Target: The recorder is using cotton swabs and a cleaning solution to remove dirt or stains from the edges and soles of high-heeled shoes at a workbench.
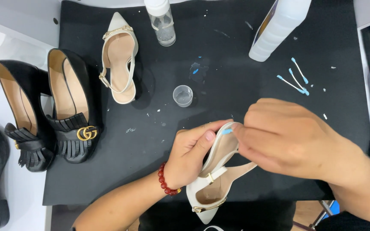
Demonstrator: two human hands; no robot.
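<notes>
At far left: black loafers (48, 111) stand well apart from our work.
Left hand (191, 156): we clasp the white slingback shoe (213, 179), toe toward us, above the black mat (150, 149).
Right hand (285, 139): we pinch a blue-tipped cotton swab (226, 131) against the heel strap.
Technique: best kept to light, short strokes, the shoe held steady.
Surroundings: second white shoe (118, 57), small clear cup (183, 95), white bottle (279, 28), used swabs (296, 77).
Obstruction: our right hand hides the strap.

Black loafers (48, 111), white slingback (118, 57), small cup (183, 95), used swabs (295, 77).
</notes>
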